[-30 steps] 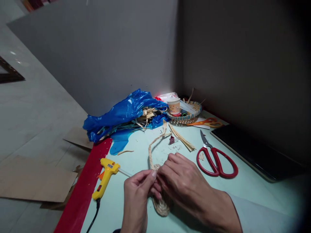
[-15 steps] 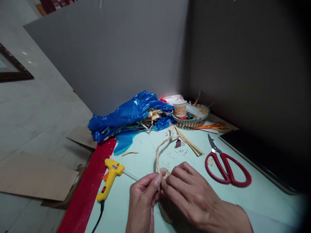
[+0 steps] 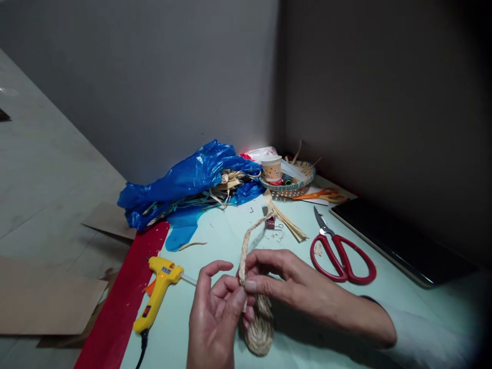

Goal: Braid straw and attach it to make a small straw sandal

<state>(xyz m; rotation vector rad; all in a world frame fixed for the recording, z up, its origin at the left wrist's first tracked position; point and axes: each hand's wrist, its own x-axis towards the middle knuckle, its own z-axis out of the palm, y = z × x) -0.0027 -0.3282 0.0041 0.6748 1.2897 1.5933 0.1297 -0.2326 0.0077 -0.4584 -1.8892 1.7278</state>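
A pale braided straw cord (image 3: 244,251) rises from between my hands and bends right at its far end. My left hand (image 3: 217,315) pinches its lower part between thumb and fingers, the index finger lifted away. From the right, my right hand (image 3: 282,277) pinches the braid at the same spot, thumb on top. Below the fingers hangs or rests a flat oval coil of the braid (image 3: 259,335), its rounded end toward me; the hands cover its upper part. Near the cord's far end lie a dark red binder clip (image 3: 270,223) and loose straw strips (image 3: 290,223).
A yellow glue gun (image 3: 159,289) lies left, red-handled scissors (image 3: 343,261) right. Behind are a blue plastic bag (image 3: 184,179) with straw, a basket (image 3: 286,188) holding a paper cup (image 3: 271,168), orange scissors (image 3: 323,195) and a black flat device (image 3: 392,241). Grey panels (image 3: 172,77) enclose the back.
My right hand has turned from covering the work to a thumb-up pinch, and the oval coil shows more. My left index finger has lifted. The view has swung slightly right.
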